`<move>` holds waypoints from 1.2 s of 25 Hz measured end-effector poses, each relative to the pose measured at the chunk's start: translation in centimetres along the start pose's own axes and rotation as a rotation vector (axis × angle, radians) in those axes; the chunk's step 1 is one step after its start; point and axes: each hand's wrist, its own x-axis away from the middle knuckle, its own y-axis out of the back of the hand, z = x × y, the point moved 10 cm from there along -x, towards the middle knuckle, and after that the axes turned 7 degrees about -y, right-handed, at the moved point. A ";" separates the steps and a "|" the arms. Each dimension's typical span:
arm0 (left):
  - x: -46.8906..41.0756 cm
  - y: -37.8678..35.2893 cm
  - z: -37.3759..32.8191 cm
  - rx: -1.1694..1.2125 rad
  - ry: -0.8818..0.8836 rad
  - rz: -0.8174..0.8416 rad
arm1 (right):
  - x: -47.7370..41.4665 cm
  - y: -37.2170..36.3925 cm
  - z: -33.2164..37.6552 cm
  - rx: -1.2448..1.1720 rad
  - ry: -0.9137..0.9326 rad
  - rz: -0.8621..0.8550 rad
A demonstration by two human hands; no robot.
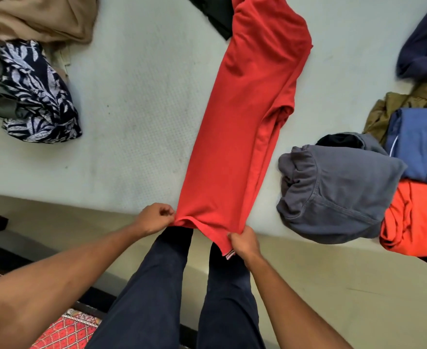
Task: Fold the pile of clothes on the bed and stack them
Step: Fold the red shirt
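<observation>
Below, pale bed, red shirt, patterned rug

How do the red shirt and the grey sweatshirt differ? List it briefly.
The red shirt lies stretched long across the bed; the grey sweatshirt sits folded in a compact bundle. The left hand and right hand pinch the red shirt's hem; no hand touches the grey sweatshirt. Both are plain-coloured and rest on the bed.
</observation>
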 end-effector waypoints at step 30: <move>-1.0 -0.3 0.5 0.123 0.090 -0.067 | 1.5 0.8 -3.3 -0.375 -0.127 0.048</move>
